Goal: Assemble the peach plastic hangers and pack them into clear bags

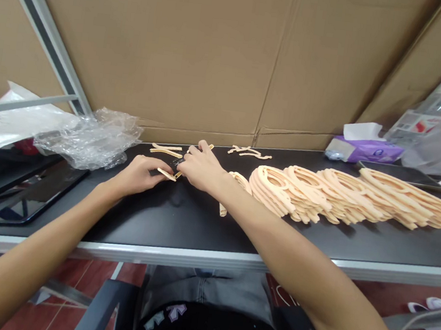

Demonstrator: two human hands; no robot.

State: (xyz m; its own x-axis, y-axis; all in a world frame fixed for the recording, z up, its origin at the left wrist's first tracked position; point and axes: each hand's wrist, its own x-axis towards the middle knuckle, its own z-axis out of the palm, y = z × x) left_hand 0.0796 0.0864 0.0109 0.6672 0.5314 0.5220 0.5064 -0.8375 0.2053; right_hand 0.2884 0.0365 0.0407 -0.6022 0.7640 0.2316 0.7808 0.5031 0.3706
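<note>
Over the black tabletop [196,231], the left hand [139,175] pinched a pale strip [167,174], lengthwise toward four o'clock. Its tip lay beside a yellowish piece [178,175], gripped by the right hand [202,168] at two o'clock.

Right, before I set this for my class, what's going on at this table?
A person is working at a black table with both bare hands. The left hand holds a thin pale strip; the right hand is close beside it, at a small yellowish piece. Loose pale strips lie just beyond, and overlapping pale pieces are piled to the right.
</note>
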